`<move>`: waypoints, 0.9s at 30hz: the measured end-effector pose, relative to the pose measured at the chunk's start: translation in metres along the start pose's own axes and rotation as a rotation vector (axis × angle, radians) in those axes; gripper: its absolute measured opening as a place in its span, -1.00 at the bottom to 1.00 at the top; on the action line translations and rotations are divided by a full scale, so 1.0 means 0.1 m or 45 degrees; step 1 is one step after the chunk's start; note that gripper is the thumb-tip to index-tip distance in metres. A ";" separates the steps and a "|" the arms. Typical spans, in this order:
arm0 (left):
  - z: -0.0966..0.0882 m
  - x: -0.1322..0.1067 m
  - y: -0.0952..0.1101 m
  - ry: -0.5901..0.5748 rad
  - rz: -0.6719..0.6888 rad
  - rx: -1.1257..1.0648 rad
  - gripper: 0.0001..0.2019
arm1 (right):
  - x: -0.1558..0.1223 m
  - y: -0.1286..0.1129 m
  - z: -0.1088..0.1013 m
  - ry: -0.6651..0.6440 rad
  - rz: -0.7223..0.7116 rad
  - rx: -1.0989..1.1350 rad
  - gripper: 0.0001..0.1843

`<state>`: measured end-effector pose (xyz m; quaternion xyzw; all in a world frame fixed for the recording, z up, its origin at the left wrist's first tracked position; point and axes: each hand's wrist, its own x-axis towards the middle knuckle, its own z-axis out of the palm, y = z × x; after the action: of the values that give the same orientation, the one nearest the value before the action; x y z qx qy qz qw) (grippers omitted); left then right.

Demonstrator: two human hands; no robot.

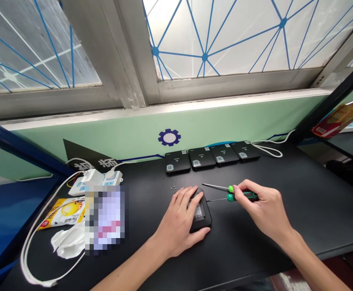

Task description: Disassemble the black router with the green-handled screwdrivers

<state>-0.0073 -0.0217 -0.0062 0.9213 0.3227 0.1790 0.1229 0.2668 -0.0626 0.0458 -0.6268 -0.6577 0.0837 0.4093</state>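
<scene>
My left hand [179, 222] lies over a flat black device [207, 220], with fingers across its top and the thumb along its near edge, gripping it against the table. Part of a printed label shows on the device between the fingers. Two screwdrivers are in my closed right hand [265, 204]: one with a bright green collar [230, 188] and one with a dark green collar [230, 197]. The upper shaft points left above the table. The lower shaft's tip reaches the device's right side; whether it touches, I cannot tell. Several tiny screws [173, 188] lie beyond my left fingers.
Several similar black devices, one of them at the left end [178, 162], stand in a row along the wall. At left are a white power strip [96, 182] with cables, a yellow snack packet [63, 212], crumpled tissue [70, 242] and a blurred-out item [106, 220].
</scene>
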 end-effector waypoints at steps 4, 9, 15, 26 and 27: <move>0.01 0.01 0.00 0.008 -0.031 -0.028 -0.08 | 0.09 -0.07 -0.01 -0.013 -0.216 -0.126 -0.64; 0.00 0.01 0.02 -0.003 -0.034 -0.038 -0.07 | 0.26 -0.20 0.00 -0.088 -0.439 -0.407 -0.61; 0.00 0.02 0.02 0.008 -0.028 -0.035 -0.09 | 0.46 -0.36 0.07 -0.182 -0.525 -0.581 -0.61; 0.02 0.00 0.01 0.028 -0.026 -0.042 -0.09 | 0.54 -0.22 0.03 -0.308 -0.262 -0.303 -0.60; 0.02 0.00 0.01 0.023 -0.025 -0.037 -0.08 | 0.52 -0.18 0.02 -0.307 -0.186 -0.239 -0.59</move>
<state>-0.0061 -0.0226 -0.0079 0.9145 0.3303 0.1908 0.1349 0.2584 -0.0190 0.0781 -0.5982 -0.7508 0.0667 0.2721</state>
